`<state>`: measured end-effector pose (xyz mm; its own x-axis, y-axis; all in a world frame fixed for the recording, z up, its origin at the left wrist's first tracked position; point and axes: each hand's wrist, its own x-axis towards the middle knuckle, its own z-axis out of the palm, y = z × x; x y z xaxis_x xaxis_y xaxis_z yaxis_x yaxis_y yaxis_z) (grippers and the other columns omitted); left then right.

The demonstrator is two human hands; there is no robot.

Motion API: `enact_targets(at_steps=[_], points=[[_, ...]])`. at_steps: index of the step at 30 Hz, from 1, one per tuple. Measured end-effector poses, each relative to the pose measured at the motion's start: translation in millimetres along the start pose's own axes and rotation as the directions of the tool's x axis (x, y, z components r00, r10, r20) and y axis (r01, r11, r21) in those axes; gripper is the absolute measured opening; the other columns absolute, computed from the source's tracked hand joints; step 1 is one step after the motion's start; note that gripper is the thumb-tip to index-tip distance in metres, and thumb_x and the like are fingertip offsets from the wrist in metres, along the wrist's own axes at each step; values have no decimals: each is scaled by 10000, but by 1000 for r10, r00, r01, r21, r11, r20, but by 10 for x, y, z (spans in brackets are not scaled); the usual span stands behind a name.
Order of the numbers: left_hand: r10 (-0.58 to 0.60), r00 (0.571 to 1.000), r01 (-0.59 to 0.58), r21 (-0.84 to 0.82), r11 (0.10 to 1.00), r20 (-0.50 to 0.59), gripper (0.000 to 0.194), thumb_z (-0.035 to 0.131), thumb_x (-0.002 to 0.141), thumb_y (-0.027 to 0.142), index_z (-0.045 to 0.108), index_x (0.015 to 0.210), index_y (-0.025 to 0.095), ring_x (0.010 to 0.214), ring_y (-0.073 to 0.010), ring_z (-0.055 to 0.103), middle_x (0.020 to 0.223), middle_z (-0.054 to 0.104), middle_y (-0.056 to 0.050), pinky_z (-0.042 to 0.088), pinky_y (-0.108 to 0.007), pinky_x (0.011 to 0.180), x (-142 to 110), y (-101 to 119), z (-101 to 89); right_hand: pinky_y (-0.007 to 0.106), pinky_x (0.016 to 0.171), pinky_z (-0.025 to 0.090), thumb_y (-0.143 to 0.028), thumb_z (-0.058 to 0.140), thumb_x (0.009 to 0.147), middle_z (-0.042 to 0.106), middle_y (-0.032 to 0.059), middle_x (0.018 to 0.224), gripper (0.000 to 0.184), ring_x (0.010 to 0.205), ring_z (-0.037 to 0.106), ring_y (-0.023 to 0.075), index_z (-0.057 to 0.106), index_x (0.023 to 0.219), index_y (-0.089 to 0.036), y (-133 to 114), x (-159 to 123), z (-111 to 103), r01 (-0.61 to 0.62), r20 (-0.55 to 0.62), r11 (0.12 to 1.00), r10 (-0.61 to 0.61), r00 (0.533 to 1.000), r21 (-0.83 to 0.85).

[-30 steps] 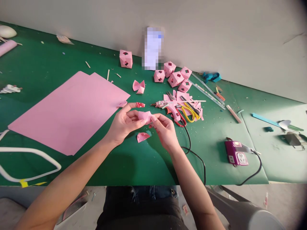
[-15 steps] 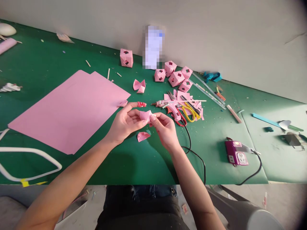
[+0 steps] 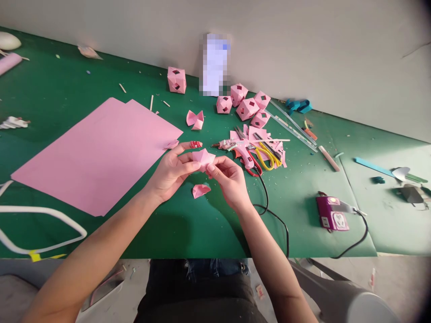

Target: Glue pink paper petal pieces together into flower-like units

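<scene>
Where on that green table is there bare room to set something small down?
The green table is bare between the loose folded pink piece and the near edge, and nearly so between the black cord and the purple socket box. It is crowded around the pink paper boxes, glue gun and paper scraps.

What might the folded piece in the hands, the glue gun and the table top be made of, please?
Folded piece: matte paper or thin card, judging by crisp creases. Glue gun: probably smooth pink plastic, from its moulded body. Table top: perhaps vinyl, given its soft sheen.
</scene>
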<state>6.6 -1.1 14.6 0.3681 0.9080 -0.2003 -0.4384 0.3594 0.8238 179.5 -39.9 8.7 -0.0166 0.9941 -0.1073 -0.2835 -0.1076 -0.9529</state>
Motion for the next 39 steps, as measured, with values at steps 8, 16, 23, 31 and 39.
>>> enact_targets(at_steps=[8, 16, 23, 31, 39], points=[[-91, 989, 92, 1, 996, -118, 474, 949, 710, 217, 700, 1109, 159, 787, -163, 774, 950, 801, -41, 642, -323, 849, -30, -23, 19, 288, 701, 512, -636, 884, 768, 643, -15, 766, 462, 685, 567, 123, 708, 809, -211, 91, 50, -7, -29, -8, 1000, 29, 1000, 3], [-161, 967, 151, -62, 987, -196, 382, 927, 753, 198, 711, 1066, 159, 812, -140, 762, 971, 798, -47, 633, -274, 819, -13, -15, 24, 275, 696, 532, -659, 861, 785, 665, -11, 748, 473, 686, 592, 123, 729, 828, -207, 95, 54, 12, -66, -8, 998, 66, 998, -7], [-143, 983, 139, -43, 989, -112, 387, 924, 770, 217, 715, 1091, 162, 838, -162, 780, 1041, 809, -68, 638, -313, 867, -7, -33, -18, 300, 730, 545, -605, 921, 735, 671, -10, 763, 440, 696, 593, 131, 723, 797, -217, 57, 42, -9, -66, 3, 998, 66, 998, -9], [-107, 991, 110, 30, 993, -79, 545, 963, 701, 232, 681, 1161, 157, 806, -184, 794, 951, 807, -43, 641, -308, 825, -24, 20, -10, 323, 740, 555, -647, 863, 792, 660, 0, 752, 456, 710, 603, 150, 705, 781, -220, 41, 26, -19, -8, 37, 996, 11, 999, -84], [3, 999, 4, 138, 990, -50, 543, 964, 703, 239, 675, 1159, 183, 818, -197, 787, 908, 786, -12, 651, -346, 853, -46, 16, -3, 335, 790, 564, -628, 866, 797, 695, 7, 824, 438, 799, 645, 171, 681, 822, -231, 29, 7, -41, 10, 82, 996, -4, 997, -83]])
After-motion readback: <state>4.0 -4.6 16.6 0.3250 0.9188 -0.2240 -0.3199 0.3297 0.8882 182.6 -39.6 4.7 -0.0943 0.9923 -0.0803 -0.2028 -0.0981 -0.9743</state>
